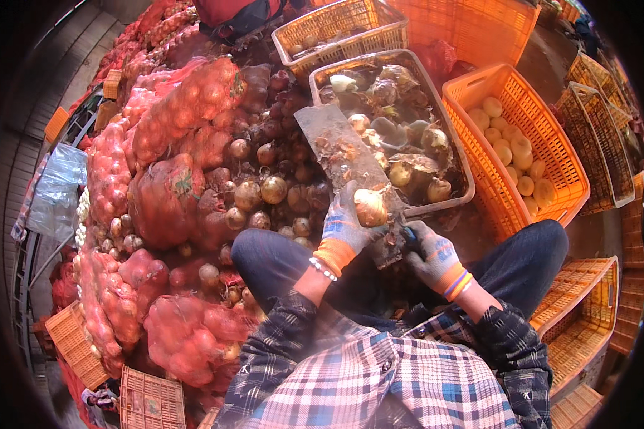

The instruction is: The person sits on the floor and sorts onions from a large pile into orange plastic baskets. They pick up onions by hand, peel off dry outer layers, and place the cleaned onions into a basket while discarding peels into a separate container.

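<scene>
My left hand (349,225), in a grey and orange work glove, holds a yellow-skinned onion (371,207) against a worn board (349,145). The board slopes from between my knees to the rim of a crate of onion peel and trimmings (464,195). My right hand (434,257), gloved too, is closed around a small tool with a blue handle (409,234), at the board's right edge near the onion. The tool's working end cannot be made out. Loose bits of dry skin lie on the board.
Loose unpeeled onions (260,193) and red mesh sacks of onions (188,112) are heaped on the left. An orange crate (563,177) with peeled onions stands at right. Another crate (349,45) stands behind the trimmings. More crates (579,316) are by my right knee.
</scene>
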Action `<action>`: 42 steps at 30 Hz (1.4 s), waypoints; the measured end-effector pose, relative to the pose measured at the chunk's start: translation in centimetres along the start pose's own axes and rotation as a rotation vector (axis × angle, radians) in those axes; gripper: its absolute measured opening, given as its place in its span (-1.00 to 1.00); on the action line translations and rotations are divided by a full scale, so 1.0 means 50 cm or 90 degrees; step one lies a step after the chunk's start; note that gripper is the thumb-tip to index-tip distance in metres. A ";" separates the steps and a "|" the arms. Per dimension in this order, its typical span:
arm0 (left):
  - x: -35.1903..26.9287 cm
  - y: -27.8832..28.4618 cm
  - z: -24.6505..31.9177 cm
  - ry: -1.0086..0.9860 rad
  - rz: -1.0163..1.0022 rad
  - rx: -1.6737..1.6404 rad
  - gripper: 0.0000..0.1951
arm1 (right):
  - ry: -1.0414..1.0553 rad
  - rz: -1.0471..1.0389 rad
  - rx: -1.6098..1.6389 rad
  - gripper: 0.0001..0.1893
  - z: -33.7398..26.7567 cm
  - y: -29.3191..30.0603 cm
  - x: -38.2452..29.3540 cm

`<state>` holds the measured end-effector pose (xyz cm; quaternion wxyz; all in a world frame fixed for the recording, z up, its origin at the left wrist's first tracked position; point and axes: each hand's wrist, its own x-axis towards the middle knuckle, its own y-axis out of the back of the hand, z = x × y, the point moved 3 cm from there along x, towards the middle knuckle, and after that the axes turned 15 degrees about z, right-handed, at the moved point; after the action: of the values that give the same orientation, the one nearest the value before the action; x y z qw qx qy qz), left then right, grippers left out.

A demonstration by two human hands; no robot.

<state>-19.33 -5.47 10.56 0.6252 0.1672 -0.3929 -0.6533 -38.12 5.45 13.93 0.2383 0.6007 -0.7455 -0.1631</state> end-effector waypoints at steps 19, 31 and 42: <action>-0.010 0.001 0.009 -0.017 -0.016 -0.054 -0.02 | -0.015 -0.108 -0.174 -0.65 0.029 -0.064 0.029; -0.005 -0.007 -0.058 -0.117 -0.044 -0.217 -0.03 | -0.090 -0.064 0.176 -0.46 0.136 -0.153 0.079; 0.007 0.009 -0.005 -0.170 -0.033 0.025 0.06 | -0.404 -0.037 0.626 -0.55 0.063 -0.155 0.058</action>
<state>-18.88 -5.83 10.81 0.5473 0.1010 -0.4805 -0.6777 -34.03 0.73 7.66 -0.3076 0.5828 -0.7518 0.0236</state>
